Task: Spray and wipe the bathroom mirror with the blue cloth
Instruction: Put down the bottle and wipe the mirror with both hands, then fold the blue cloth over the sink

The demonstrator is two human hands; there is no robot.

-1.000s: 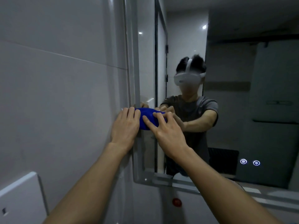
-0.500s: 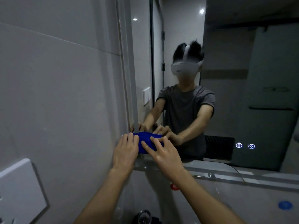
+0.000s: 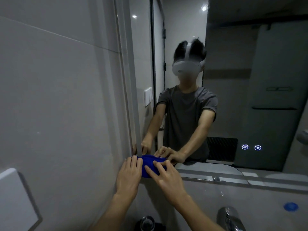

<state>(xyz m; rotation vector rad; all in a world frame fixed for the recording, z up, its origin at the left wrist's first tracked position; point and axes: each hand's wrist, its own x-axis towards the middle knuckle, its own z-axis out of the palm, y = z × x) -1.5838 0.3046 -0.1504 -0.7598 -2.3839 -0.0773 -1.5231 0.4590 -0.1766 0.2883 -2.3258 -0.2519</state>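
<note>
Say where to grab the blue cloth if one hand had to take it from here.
Judgement: take the cloth at its bare middle, the bunched strip showing between the left hand and right hand. Come from the front, toward the mirror, and pinch top to bottom. Both hands press its ends flat with straight fingers; its back lies against the glass at the mirror's lower left corner, so only the front is reachable.

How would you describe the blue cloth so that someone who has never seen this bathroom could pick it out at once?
Start at the large wall mirror and follow its left edge down to the bottom left corner. There, both hands press a folded blue cloth against the glass, the left hand beside the frame and the right hand next to it. It is the only vivid blue, soft thing there.
</note>
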